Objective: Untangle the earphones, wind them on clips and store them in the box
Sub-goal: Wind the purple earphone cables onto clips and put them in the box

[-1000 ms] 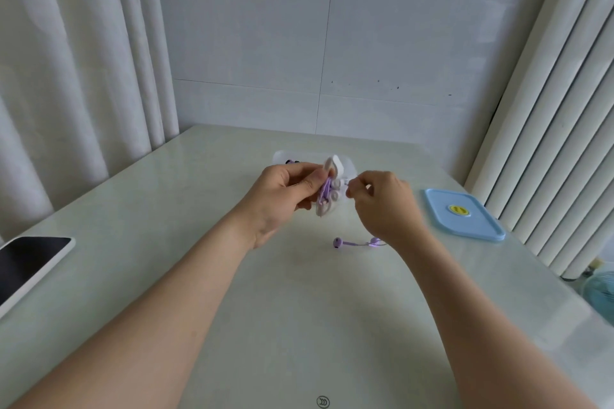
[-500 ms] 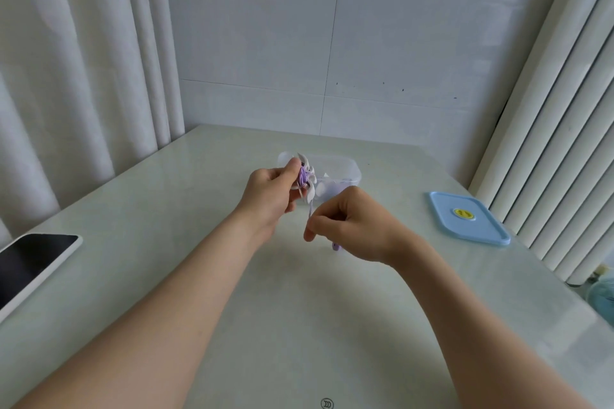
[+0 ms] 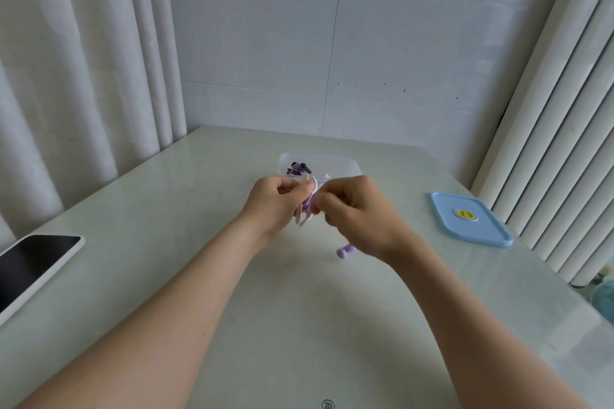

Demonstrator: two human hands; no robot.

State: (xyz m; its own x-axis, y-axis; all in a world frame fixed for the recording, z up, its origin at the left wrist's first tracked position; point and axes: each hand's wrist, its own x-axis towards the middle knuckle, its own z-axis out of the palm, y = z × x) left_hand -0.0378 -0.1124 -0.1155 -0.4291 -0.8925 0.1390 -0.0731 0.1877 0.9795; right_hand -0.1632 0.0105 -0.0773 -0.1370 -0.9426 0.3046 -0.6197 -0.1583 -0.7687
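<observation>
Two hands at centre: left hand [image 3: 275, 201] grips one white clip [image 3: 306, 217], right hand [image 3: 358, 212] pinches its purple cord [image 3: 309, 202]. One blurred earbud [image 3: 344, 251] at five o'clock; one clear box [image 3: 335, 163] at twelve, contents unclear.

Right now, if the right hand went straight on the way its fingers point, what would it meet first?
The white clip, wound with purple cable and gripped by the left hand. The right hand, pinching that cable, points left at it from close; depth is unclear, they may already touch.
</observation>
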